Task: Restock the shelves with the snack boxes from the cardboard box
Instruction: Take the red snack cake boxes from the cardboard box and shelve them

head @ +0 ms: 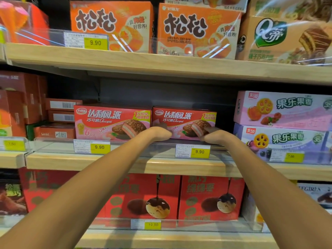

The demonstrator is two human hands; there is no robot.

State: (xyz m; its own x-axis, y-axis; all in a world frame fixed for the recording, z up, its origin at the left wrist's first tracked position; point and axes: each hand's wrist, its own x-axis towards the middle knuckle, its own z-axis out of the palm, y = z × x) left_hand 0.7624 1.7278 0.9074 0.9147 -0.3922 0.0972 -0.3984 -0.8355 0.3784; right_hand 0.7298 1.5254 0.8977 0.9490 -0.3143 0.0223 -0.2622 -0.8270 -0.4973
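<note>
L hand [159, 134], R hand [214, 136]: fingers on snack box [185, 116] front (blurred, grip unclear).

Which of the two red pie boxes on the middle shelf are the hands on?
The right red pie box, above the right-hand 9.90 tag: the left hand and right hand both touch its front. Neither reaches the left red pie box.

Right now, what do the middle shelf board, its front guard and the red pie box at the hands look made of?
Shelf board: wood or wood-look laminate, matte, pale grain showing. Front guard: clear plastic, glossy, goods visible through it. Red pie box: probably printed cardboard, crisp folded edges.
</note>
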